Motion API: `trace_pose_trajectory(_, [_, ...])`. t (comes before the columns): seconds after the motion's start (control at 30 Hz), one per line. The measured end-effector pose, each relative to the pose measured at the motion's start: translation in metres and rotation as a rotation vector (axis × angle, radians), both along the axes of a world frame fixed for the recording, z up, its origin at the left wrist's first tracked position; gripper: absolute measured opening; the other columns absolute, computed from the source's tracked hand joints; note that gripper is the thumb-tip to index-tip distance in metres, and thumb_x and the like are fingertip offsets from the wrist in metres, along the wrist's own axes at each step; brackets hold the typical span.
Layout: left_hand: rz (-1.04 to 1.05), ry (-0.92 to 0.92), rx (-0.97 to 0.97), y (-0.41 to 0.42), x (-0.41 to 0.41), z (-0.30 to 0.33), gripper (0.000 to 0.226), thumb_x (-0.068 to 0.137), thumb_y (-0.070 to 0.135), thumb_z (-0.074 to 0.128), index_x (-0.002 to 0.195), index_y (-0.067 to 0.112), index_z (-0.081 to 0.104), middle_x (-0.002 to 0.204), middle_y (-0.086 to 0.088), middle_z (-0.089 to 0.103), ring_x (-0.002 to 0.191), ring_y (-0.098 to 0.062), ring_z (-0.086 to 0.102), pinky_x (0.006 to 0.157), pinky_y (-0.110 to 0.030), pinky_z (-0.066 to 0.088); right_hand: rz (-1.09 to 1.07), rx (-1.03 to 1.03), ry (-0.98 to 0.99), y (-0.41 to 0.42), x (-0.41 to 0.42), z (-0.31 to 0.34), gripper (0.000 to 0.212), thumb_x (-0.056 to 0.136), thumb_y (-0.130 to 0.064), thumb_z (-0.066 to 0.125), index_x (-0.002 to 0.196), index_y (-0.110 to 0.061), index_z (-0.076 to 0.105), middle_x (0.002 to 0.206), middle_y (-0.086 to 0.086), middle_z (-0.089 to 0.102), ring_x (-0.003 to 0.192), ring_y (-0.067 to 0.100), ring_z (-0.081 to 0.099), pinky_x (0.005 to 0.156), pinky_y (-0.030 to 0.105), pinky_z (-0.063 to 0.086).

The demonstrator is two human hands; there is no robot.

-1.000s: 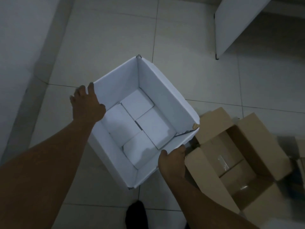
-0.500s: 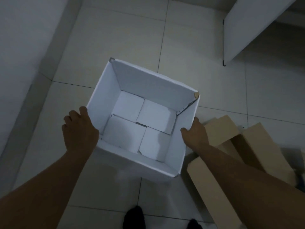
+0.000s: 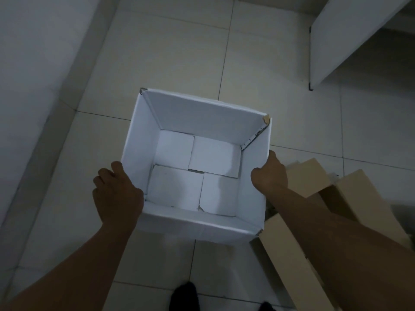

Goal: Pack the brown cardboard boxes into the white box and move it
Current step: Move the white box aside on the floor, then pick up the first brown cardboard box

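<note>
Pale tiled floor (image 3: 168, 52) under dim light, a white panel (image 3: 350, 34) standing at top right. Centre frame, the open white cardboard box (image 3: 202, 113) shows only its four folded bottom flaps inside. The left hand (image 3: 116, 194) clamps the box's left wall, grip closed on it; the right hand (image 3: 269, 173) grips the right wall likewise. Brown cardboard boxes (image 3: 350, 198) lie just beside it, right, behind that forearm. A dark shoe (image 3: 185, 297) below.

Tiled floor (image 3: 170, 52), white panel (image 3: 341, 34), black shoe (image 3: 185, 297).
</note>
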State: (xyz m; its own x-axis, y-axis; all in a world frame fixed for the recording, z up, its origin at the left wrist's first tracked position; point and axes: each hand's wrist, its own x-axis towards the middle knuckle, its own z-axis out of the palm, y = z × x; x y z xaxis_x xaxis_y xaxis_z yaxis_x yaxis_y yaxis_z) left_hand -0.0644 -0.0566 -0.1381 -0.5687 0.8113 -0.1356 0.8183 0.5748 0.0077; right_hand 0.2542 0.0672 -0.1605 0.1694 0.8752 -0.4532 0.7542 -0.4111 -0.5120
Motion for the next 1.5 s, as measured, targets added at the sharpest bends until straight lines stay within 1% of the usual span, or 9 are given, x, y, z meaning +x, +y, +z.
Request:
trace_pose_trajectory(0.27, [0.019,0.061,0.056,-0.003,0.002,-0.007,0.057,0.061,0.002,0.065,0.114,0.000,0.043,0.096,-0.027,0.049,0.084,-0.042,0.049,0.064,-0.047,0.039,0.002,-0.013,-0.005,0.003,-0.001,-0.002,0.044,0.085,-0.008,0.057,0.128,-0.008,0.046,0.095,0.004,0.056,0.091,0.031,0.063,0.075,0.040,0.054])
trace_pose_trajectory(0.37, [0.083,0.089,0.075,0.000,0.012,-0.004,0.061,0.067,0.015,0.070,0.120,-0.001,0.043,0.112,-0.029,0.049,0.098,-0.043,0.047,0.078,-0.052,0.039,0.012,-0.025,0.005,0.000,0.004,0.003,0.055,0.092,-0.025,0.060,0.140,-0.006,0.040,0.117,0.013,0.061,0.105,0.034,0.062,0.088,0.048,0.054])
trace_pose_trajectory(0.47, [0.096,0.050,0.100,0.009,0.043,0.008,0.069,0.070,0.024,0.071,0.130,0.003,0.042,0.130,-0.028,0.044,0.114,-0.044,0.043,0.089,-0.055,0.038,-0.024,-0.047,0.031,-0.004,0.012,0.013,0.069,0.096,-0.045,0.056,0.149,-0.007,0.033,0.140,0.015,0.054,0.122,0.034,0.056,0.099,0.042,0.047])
trace_pose_trajectory(0.77, [-0.324,-0.455,0.283,0.028,0.215,0.044,0.022,0.086,0.017,0.060,0.108,0.018,0.062,0.098,0.000,0.062,0.090,-0.022,0.060,0.074,-0.040,0.051,-0.039,0.017,0.039,-0.050,0.093,0.042,0.062,0.097,-0.055,0.046,0.142,-0.013,0.046,0.138,0.011,0.057,0.120,0.031,0.059,0.095,0.040,0.047])
trace_pose_trajectory(0.93, [-0.502,-0.510,0.360,0.008,0.312,0.043,0.013,0.088,0.014,0.061,0.100,0.017,0.064,0.090,0.001,0.064,0.078,-0.018,0.061,0.064,-0.035,0.054,-0.090,-0.041,-0.023,-0.096,0.192,0.035,0.053,0.094,-0.042,0.050,0.137,-0.010,0.051,0.134,0.014,0.059,0.117,0.032,0.059,0.089,0.039,0.047])
trace_pose_trajectory(1.13, [-0.567,-0.554,0.138,-0.003,0.405,-0.007,0.007,0.086,0.017,0.061,0.090,0.015,0.065,0.092,-0.004,0.057,0.080,-0.026,0.060,0.064,-0.033,0.048,-0.101,-0.224,-0.301,-0.159,0.315,-0.012,0.057,0.092,-0.041,0.052,0.135,-0.005,0.046,0.136,0.018,0.054,0.125,0.037,0.052,0.097,0.046,0.044])
trace_pose_trajectory(1.23, [-0.608,-0.499,-0.020,0.003,0.435,-0.042,0.017,0.086,0.021,0.061,0.101,0.013,0.064,0.108,-0.008,0.054,0.096,-0.030,0.058,0.074,-0.041,0.053,-0.206,-0.376,-0.409,-0.188,0.347,-0.052,0.062,0.094,-0.043,0.050,0.144,-0.009,0.039,0.148,0.014,0.044,0.137,0.034,0.039,0.106,0.045,0.037])
trace_pose_trajectory(1.33, [-0.629,-0.389,-0.207,0.012,0.450,-0.069,0.032,0.088,0.025,0.060,0.116,0.009,0.058,0.127,-0.016,0.045,0.115,-0.036,0.049,0.086,-0.047,0.050,-0.387,-0.498,-0.494,-0.205,0.366,-0.077,0.059,0.097,-0.043,0.046,0.148,-0.014,0.036,0.150,0.013,0.038,0.134,0.032,0.038,0.102,0.046,0.038])
trace_pose_trajectory(1.5, [-0.618,-0.255,-0.316,0.028,0.454,-0.099,0.048,0.087,0.028,0.063,0.126,0.007,0.044,0.127,-0.019,0.042,0.116,-0.039,0.045,0.085,-0.049,0.048,-0.428,-0.544,-0.503,-0.224,0.380,-0.110,0.084,0.096,-0.049,0.052,0.158,-0.016,0.005,0.147,0.015,0.036,0.125,0.033,0.046,0.093,0.045,0.044])
